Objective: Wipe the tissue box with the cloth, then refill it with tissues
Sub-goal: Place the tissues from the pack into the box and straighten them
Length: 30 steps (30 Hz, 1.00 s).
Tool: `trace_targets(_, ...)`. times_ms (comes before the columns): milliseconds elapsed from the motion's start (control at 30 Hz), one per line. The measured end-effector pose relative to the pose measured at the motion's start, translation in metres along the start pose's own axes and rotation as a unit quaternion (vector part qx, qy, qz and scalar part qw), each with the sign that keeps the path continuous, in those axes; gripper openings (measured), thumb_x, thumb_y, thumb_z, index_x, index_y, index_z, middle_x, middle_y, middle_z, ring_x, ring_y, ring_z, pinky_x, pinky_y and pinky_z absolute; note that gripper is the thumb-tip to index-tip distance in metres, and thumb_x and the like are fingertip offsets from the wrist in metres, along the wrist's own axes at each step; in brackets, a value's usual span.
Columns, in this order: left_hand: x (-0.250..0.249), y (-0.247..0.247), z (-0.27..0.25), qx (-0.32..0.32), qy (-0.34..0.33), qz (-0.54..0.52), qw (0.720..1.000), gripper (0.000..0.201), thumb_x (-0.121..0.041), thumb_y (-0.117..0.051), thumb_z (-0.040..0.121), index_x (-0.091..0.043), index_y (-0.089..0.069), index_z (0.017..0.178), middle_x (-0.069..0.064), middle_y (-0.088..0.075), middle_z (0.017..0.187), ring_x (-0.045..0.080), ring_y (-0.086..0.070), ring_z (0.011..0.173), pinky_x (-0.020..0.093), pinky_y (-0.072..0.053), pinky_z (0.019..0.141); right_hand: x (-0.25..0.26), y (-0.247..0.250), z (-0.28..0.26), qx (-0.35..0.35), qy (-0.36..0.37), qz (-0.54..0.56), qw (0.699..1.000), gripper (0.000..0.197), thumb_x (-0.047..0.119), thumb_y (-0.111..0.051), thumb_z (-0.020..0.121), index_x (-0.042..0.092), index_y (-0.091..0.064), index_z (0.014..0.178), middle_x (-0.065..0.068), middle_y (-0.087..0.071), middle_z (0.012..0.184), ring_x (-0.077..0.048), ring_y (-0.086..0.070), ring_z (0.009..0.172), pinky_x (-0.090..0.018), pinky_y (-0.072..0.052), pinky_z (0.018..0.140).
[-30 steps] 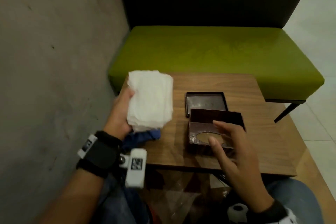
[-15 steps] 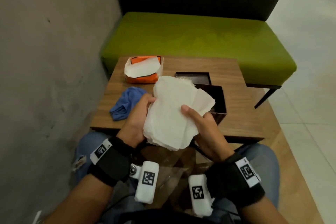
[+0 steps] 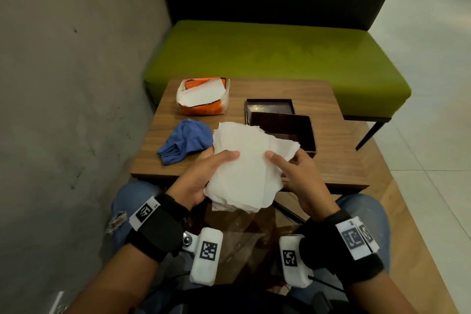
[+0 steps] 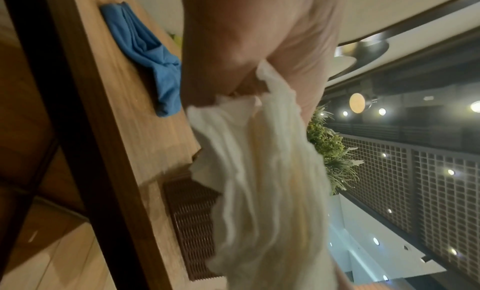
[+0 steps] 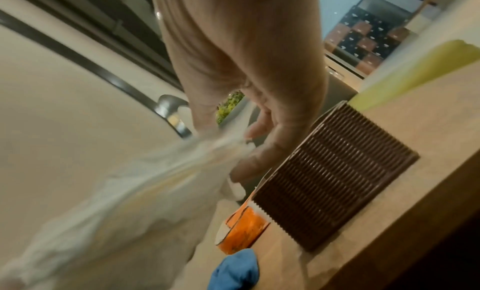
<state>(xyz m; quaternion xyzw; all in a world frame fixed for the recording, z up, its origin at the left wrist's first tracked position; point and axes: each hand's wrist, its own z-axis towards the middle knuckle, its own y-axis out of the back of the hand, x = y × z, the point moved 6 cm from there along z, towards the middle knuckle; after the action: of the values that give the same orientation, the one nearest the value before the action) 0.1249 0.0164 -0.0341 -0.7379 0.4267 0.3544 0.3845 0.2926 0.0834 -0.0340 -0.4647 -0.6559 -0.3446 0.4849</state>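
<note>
The brown wooden counter (image 3: 328, 140) is in front of me. My dark brown woven tissue box (image 3: 285, 130) sits open on it, just past my right hand (image 3: 298, 176). Both hands pinch the soft white stack of tissues (image 3: 244, 160); my left hand (image 3: 204, 178) holds its other side. The stack's long way points at the box. The blue crumpled cloth (image 3: 186, 140) and orange plastic tissue pack (image 3: 204, 95) lie left, not blocking

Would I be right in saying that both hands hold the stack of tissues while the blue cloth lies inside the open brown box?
Not quite: the head view shows the blue cloth lying on the table, left of the box. Both the left hand and right hand do hold the tissues.
</note>
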Motion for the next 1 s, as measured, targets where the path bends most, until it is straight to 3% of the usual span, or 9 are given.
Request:
trace_targets(100,0.001,0.005,0.003,-0.025,-0.019,0.020,0.999,0.043,-0.017,-0.065,0.085,-0.021,-0.052,0.126,0.006,-0.066,0.119,0.025,-0.062,0.109,0.045,-0.049,0.097,0.004,0.009,-0.004,-0.028,0.004,0.011,1.000,0.022,0.020,-0.069,0.089,0.009,-0.051,0.094,-0.006,-0.059,0.079,-0.012,-0.058,0.058,-0.036,-0.057,0.065)
trace_targets(167,0.003,0.002,0.005,-0.031,-0.031,0.037,0.998,0.042,-0.017,-0.064,0.086,-0.021,-0.051,0.126,0.006,-0.065,0.120,0.025,-0.062,0.109,0.046,-0.048,0.097,0.016,0.006,-0.008,-0.037,0.058,-0.036,0.997,0.019,0.015,-0.068,0.090,0.012,-0.050,0.089,-0.003,-0.055,0.067,-0.011,-0.055,0.051,-0.032,-0.055,0.058)
trace_targets(367,0.004,-0.006,0.003,-0.031,-0.036,0.032,0.998,0.038,-0.016,-0.062,0.087,-0.021,-0.051,0.122,0.007,-0.064,0.118,0.026,-0.062,0.106,0.045,-0.050,0.095,0.029,-0.007,-0.009,-0.048,0.105,-0.038,0.993,0.019,0.007,-0.066,0.090,0.019,-0.054,0.099,0.001,-0.055,0.072,-0.015,-0.058,0.069,-0.029,-0.057,0.065)
trace_targets(467,0.007,-0.006,0.004,-0.025,-0.030,0.023,0.999,0.040,-0.015,-0.062,0.086,-0.019,-0.051,0.124,0.009,-0.065,0.117,0.028,-0.063,0.106,0.047,-0.050,0.095,0.028,-0.021,-0.011,0.034,0.065,0.051,0.996,0.022,0.000,-0.063,0.090,0.015,-0.054,0.103,0.002,-0.057,0.069,-0.009,-0.061,0.065,-0.021,-0.057,0.062)
trace_targets(600,0.014,-0.010,0.005,-0.007,-0.012,-0.005,1.000,0.039,-0.014,-0.061,0.087,-0.018,-0.054,0.125,0.011,-0.068,0.115,0.029,-0.064,0.106,0.045,-0.051,0.093,0.037,-0.033,-0.019,0.095,0.100,0.096,0.986,0.021,0.000,-0.058,0.093,0.012,-0.056,0.110,-0.003,-0.063,0.081,-0.012,-0.068,0.075,-0.028,-0.061,0.072)
trace_targets(733,0.016,-0.001,0.008,-0.024,-0.001,-0.030,0.999,0.044,-0.016,-0.063,0.085,-0.016,-0.052,0.127,0.009,-0.066,0.118,0.028,-0.063,0.108,0.043,-0.052,0.091,0.035,0.006,-0.020,-0.080,0.141,0.063,0.985,0.018,0.009,-0.056,0.096,0.018,-0.057,0.112,-0.002,-0.063,0.096,-0.017,-0.065,0.088,-0.027,-0.057,0.071)
trace_targets(800,0.015,0.000,0.009,-0.018,0.002,-0.045,0.999,0.044,-0.017,-0.063,0.084,-0.015,-0.054,0.127,0.008,-0.067,0.118,0.026,-0.064,0.108,0.040,-0.052,0.088,0.021,0.019,-0.013,-0.128,0.082,-0.009,0.988,0.036,0.023,-0.064,0.093,0.020,-0.049,0.126,0.002,-0.058,0.107,-0.020,-0.061,0.104,-0.030,-0.053,0.082)
trace_targets(900,0.009,-0.010,0.008,0.015,0.005,-0.065,0.998,0.044,-0.019,-0.062,0.083,-0.013,-0.055,0.125,0.009,-0.068,0.116,0.026,-0.065,0.107,0.040,-0.051,0.089,-0.002,0.003,-0.009,0.010,-0.091,0.037,0.995,0.070,0.056,-0.069,0.077,0.020,-0.048,0.134,-0.001,-0.063,0.124,-0.021,-0.062,0.114,-0.042,-0.050,0.099)
trace_targets(1000,0.008,-0.025,0.005,0.052,0.001,-0.040,0.998,0.047,-0.024,-0.062,0.083,-0.016,-0.053,0.129,0.009,-0.068,0.118,0.025,-0.065,0.107,0.039,-0.053,0.088,0.001,-0.024,-0.019,0.133,-0.133,0.212,0.959,0.056,0.049,-0.059,0.084,0.019,-0.056,0.131,-0.012,-0.068,0.125,-0.029,-0.065,0.116,-0.050,-0.047,0.105)
